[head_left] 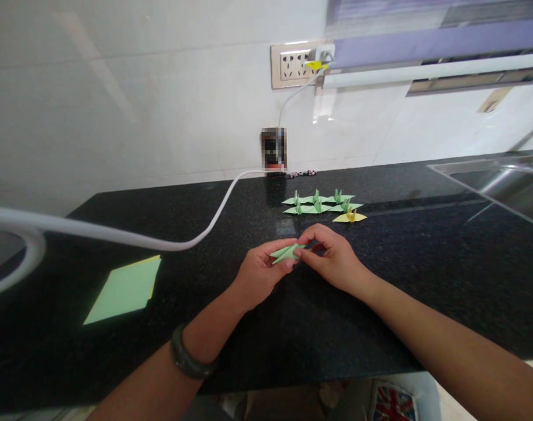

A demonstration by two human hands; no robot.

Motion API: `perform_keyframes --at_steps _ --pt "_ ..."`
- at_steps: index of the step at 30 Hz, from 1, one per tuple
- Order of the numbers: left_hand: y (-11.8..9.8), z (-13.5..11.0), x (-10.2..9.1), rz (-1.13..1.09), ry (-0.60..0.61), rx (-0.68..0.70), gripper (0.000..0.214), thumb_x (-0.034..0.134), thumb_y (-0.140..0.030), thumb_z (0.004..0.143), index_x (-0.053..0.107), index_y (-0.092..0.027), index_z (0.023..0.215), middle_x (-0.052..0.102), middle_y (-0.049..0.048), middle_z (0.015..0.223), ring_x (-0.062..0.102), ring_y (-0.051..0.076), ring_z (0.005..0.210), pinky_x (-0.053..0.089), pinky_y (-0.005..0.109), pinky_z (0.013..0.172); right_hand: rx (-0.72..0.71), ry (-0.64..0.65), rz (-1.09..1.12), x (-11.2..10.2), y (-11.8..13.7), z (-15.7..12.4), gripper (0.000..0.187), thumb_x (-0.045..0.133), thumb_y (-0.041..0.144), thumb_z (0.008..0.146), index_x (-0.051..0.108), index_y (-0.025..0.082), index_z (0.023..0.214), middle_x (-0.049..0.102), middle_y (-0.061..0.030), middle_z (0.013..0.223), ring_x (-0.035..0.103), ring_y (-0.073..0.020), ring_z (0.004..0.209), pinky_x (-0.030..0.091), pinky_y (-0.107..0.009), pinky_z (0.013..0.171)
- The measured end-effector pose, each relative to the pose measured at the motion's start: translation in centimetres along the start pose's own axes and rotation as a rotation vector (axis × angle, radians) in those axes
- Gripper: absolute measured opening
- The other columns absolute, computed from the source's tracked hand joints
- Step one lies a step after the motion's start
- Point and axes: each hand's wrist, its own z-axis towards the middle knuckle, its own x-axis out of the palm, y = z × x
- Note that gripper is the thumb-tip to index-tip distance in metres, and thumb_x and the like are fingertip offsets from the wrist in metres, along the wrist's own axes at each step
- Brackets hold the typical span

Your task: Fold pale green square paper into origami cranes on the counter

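A partly folded piece of light green origami paper [287,252] is held between my two hands above the dark countertop. My left hand [263,269] grips it from the left, fingers behind and thumb in front. My right hand [330,257] pinches its right end between thumb and fingertips. Just beyond the hands stand several green paper cranes [318,204] in two rows, with one yellow paper crane [350,216] at their near right. Off to the left lies a stack of flat green paper sheets [124,290], yellow showing along its edge.
A thick white cable [179,245] arcs across the left of the black countertop [231,356]. Against the tiled wall stands a pixelated device [274,151], wired to a wall socket [293,64]. A metal sink [512,181] is at the right. Below the front edge sits a bin [426,397].
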Motion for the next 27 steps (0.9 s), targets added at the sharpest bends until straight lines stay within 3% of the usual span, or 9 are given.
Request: perform_keyframes --at_steps 10,19,27 --pt "0.27 0.3 -0.27 -0.237 -0.04 -0.088 0.035 0.054 -0.028 0.074 0.056 -0.014 0.106 0.063 0.0092 0.094 0.059 0.019 0.086 0.046 0.036 0.078 -0.066 0.015 0.032 0.0 -0.14 -0.01 0.009 0.057 0.014 0.071 0.053 0.019 0.078 0.052 -0.003 0.081 0.05 -0.0143 0.075 0.043 -0.026 0.061" --pt "0.51 0.48 -0.33 -0.166 -0.042 -0.023 0.03 0.053 -0.029 0.076 0.059 -0.011 0.098 0.062 0.0093 0.095 0.056 0.018 0.089 0.043 0.035 0.083 -0.183 0.031 0.033 -0.27 0.03 0.04 0.007 0.057 0.015 0.071 0.051 0.019 0.074 0.051 -0.0035 0.079 0.049 -0.015 0.077 0.042 -0.029 0.067" --pt "0.47 0.43 -0.39 -0.223 -0.005 -0.043 0.028 0.052 -0.028 0.076 0.06 -0.012 0.098 0.061 0.0089 0.097 0.055 0.019 0.091 0.043 0.035 0.083 -0.16 0.046 0.039 -0.3 0.08 0.13 0.003 0.053 0.018 0.076 0.056 0.018 0.078 0.052 -0.0041 0.08 0.05 -0.0142 0.076 0.042 -0.027 0.065"
